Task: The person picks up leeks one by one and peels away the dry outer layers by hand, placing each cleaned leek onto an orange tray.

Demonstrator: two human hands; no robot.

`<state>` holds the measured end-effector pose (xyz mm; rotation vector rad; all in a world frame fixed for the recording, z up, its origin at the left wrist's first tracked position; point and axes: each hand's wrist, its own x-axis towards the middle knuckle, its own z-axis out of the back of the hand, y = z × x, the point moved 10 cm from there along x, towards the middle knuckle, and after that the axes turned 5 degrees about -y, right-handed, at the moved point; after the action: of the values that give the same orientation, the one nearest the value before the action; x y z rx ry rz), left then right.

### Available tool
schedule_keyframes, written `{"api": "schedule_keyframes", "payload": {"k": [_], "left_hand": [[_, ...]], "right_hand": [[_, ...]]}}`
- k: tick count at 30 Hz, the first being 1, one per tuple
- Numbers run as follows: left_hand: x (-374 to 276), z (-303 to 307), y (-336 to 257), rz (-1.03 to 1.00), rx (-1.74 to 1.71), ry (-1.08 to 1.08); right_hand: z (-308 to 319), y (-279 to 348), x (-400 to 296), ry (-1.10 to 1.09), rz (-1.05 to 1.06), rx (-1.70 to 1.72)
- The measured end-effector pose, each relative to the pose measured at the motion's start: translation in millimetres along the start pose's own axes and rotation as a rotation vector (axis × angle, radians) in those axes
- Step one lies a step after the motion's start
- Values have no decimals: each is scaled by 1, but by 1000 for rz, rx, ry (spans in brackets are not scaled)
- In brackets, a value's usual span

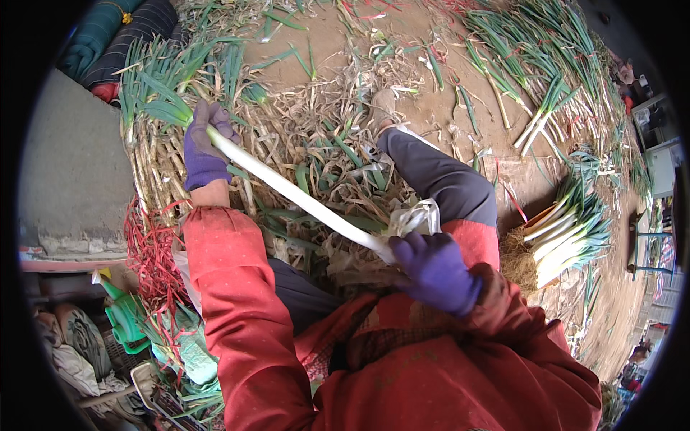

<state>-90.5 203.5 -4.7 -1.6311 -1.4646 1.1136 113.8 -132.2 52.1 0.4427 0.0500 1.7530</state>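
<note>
A long leek (pixel 296 196) with a clean white shank slants across in front of me. My left hand (pixel 207 137), in a purple glove, is closed round it where the white turns to green leaf. At its root end, my right hand (pixel 434 269), also gloved in purple and slightly blurred, grips the leek; the root itself is hidden. A crumpled piece of clear plastic (pixel 415 218) lies just above my right hand. Unpeeled leeks (pixel 156 156) with dry outer skins lie heaped beside my left hand. Peeled leeks (pixel 555 240) with bushy roots are stacked to my right.
Dry peelings and leaf scraps (pixel 323 134) cover the ground between my legs. More leeks (pixel 544 64) lie at the upper right. Tangled red ties (pixel 153 258) hang at the left, above a green watering can (pixel 126 318). A concrete surface (pixel 81 156) borders the left side.
</note>
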Motion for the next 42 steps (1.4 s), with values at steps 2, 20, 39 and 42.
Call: {"api": "schedule_keyframes", "payload": {"k": [2,20,39,42], "left_hand": [[-1,1,1,15,9,0],[16,25,1,81,-112,119],[5,-1,22,110,-117,175],[1,-4,20,123,-118,198]], "right_hand": [[-22,4,4,65,59,-33],[34,-43,-86,228,-397,543],[-27,-23,-6,185,-466,1177],[-5,-25,-41,46,-410,1086]]}}
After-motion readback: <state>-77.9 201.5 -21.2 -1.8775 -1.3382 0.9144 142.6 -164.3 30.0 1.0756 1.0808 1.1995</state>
